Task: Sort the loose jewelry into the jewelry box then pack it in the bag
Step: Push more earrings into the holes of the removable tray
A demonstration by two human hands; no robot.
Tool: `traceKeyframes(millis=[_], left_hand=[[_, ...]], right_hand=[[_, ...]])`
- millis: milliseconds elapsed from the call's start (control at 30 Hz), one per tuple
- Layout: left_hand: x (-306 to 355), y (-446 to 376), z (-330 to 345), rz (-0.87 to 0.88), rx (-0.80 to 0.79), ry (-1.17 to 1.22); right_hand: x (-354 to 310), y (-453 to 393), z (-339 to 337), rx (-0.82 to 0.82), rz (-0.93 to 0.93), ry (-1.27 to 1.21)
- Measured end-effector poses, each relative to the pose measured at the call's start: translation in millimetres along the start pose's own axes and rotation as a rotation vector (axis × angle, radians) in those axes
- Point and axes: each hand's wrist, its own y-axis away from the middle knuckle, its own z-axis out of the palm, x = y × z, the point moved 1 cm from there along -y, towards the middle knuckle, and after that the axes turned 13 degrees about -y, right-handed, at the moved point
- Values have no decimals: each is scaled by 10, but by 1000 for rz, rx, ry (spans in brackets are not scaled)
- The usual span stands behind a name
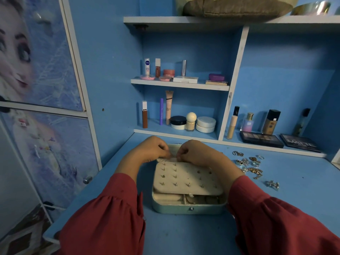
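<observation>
Head view: we work at the far edge of the open jewelry box on the blue desk.

Our left hand and right hand meet over the back of the box, fingers curled and tips pressed close together, pinching something small and pale at the top edge of the cream earring panel; what it is we cannot tell. The panel lies tilted over the tray, studs already pushed through it, so we judge we are fastening or lifting it there. The loose jewelry waits in a scattered heap just right of the box, within easy reach of the right hand, most of it still unsorted. No bag is in sight. Makeup stands on the shelves behind.
</observation>
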Motion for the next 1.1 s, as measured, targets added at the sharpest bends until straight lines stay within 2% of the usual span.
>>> traceKeyframes(millis=[167, 300, 467, 567, 700, 1100], left_hand=[[-61, -4, -59, -80, 57, 26], [-92, -1, -100, -108, 111, 29], [-73, 12, -156, -89, 215, 147], [-41, 26, -140, -61, 169, 163], [-50, 8, -55, -8, 57, 43], [-9, -55, 56, -39, 27, -101]], right_hand=[[0, -7, -25, 3, -18, -10], [40, -29, -27, 64, -4, -83], [37, -28, -29, 53, -4, -97], [31, -24, -22, 39, -3, -96], [24, -14, -18, 43, -7, -97], [-13, 0, -24, 97, -18, -138]])
